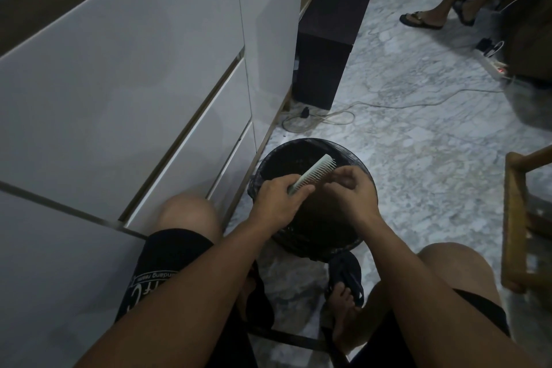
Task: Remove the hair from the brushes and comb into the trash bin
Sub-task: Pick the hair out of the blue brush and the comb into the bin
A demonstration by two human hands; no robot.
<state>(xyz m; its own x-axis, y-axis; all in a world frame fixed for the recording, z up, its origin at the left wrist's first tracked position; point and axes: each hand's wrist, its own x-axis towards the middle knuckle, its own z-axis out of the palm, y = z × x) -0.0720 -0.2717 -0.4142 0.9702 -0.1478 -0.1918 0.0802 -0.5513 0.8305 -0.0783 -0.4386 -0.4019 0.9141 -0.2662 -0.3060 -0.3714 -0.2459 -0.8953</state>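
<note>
A pale green comb [313, 172] is held over the round black trash bin [270, 164], which is lined with a dark bag and stands on the floor between my knees. My left hand [276, 203] grips the comb by its handle end, teeth pointing right and down. My right hand [349, 191] is right beside the comb's teeth with its fingers pinched together. Whether hair is between the fingers is too small to tell. No brushes are in view.
White cabinet fronts [134, 92] rise close on the left. A dark panel [322, 69] stands beyond the bin, with loose cables [322, 119] on the marble floor. A wooden frame [519, 218] sits at the right. Another person's sandalled feet [424, 19] are far right, near a power strip [497, 67].
</note>
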